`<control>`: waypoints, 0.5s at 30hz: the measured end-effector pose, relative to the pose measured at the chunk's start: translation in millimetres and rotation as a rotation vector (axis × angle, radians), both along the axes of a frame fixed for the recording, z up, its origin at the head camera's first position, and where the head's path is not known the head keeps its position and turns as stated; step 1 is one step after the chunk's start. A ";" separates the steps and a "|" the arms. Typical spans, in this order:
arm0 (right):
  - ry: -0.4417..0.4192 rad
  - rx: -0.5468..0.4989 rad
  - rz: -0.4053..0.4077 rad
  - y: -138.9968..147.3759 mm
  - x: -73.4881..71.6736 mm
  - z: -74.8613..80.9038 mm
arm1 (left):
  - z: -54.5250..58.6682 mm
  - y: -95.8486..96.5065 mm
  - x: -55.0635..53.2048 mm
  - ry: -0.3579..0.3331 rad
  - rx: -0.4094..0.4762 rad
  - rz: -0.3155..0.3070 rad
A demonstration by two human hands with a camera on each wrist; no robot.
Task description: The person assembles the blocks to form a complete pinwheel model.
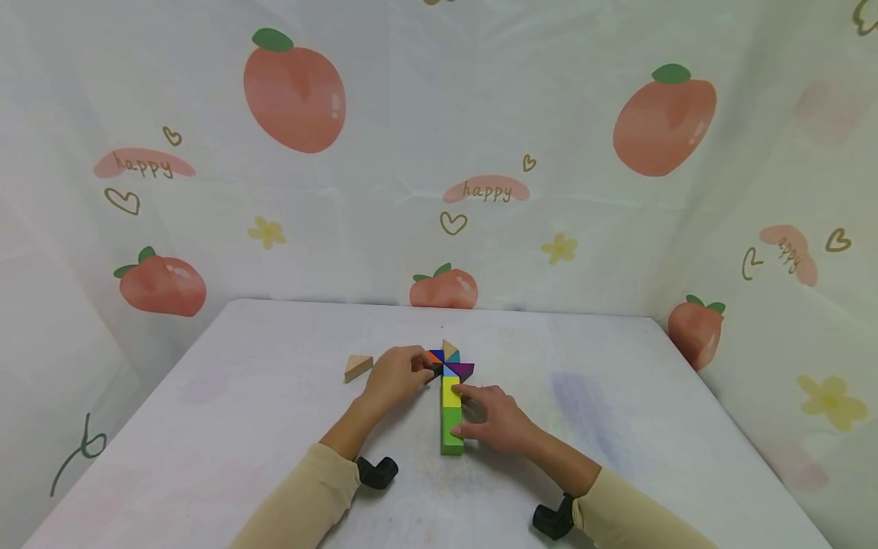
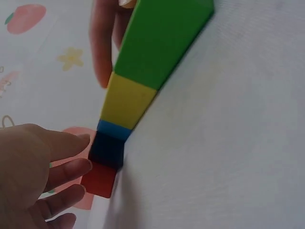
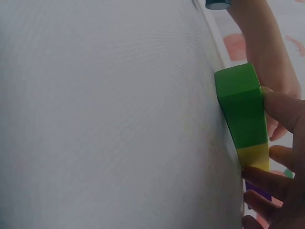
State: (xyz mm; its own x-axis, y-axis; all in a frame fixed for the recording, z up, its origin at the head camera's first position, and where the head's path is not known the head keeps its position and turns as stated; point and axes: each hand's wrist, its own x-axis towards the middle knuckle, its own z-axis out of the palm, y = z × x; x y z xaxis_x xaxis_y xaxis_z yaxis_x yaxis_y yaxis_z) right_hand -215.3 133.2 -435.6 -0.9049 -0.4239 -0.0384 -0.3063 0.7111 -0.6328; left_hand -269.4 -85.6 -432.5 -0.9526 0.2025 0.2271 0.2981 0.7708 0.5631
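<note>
On the white table, small colored blocks form a pinwheel (image 1: 450,356) above a stem made of a yellow block (image 1: 450,391) and a green block (image 1: 452,431). My left hand (image 1: 398,375) is at the pinwheel's left side, its thumb and index fingertips at a black triangular block (image 1: 437,370), which they appear to pinch. In the left wrist view this block (image 2: 107,149) looks dark, beside a red block (image 2: 99,180). My right hand (image 1: 504,419) touches the stem's right side, thumb at the green block and index finger at the yellow one.
A loose natural-wood triangular block (image 1: 358,367) lies left of the left hand. The white table (image 1: 274,343) meets a fruit-printed cloth backdrop (image 1: 384,152) at its far edge. A black wrist-worn device (image 1: 377,473) sits by the left cuff, another (image 1: 552,520) by the right.
</note>
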 end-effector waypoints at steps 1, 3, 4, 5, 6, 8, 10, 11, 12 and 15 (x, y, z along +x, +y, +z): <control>0.001 0.002 0.000 -0.2 -0.1 0.1 | 1.9 -1.0 0.2 -0.001 0.005 0.011; 0.000 0.004 -0.002 -0.7 -0.2 0.3 | 6.2 -3.6 0.4 0.002 0.019 0.028; -0.002 0.005 -0.004 -0.9 -0.2 0.4 | 8.3 -5.3 0.0 0.005 0.021 0.036; -0.004 0.008 -0.007 -1.1 -0.2 0.4 | 10.5 -7.3 -0.5 0.010 0.020 0.045; -0.007 0.009 -0.011 -1.3 -0.1 0.6 | 12.7 -9.4 -1.0 0.015 0.021 0.052; -0.014 0.015 -0.018 -1.6 0.2 0.8 | 16.4 -14.3 -1.8 0.032 0.011 0.058; -0.019 0.018 -0.022 -1.8 0.3 0.8 | 19.0 -20.1 -2.9 0.056 -0.016 0.064; -0.021 0.020 -0.023 -1.9 0.4 0.7 | 20.0 -23.1 -3.0 0.071 -0.029 0.065; -0.022 0.020 -0.022 -2.0 0.5 0.8 | 20.9 -26.1 -3.1 0.082 -0.039 0.067; -0.021 0.016 -0.018 -1.6 0.5 0.9 | 22.6 -35.7 -4.1 0.110 -0.060 0.070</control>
State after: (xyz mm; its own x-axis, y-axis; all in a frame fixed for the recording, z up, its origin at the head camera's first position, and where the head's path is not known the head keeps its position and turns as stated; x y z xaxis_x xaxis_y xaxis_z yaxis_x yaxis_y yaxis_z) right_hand -214.7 131.6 -434.7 -0.9112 -0.4068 -0.0647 -0.2799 0.7267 -0.6274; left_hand -273.5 -121.2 -409.9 -0.9349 0.1528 0.3203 0.2997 0.8232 0.4822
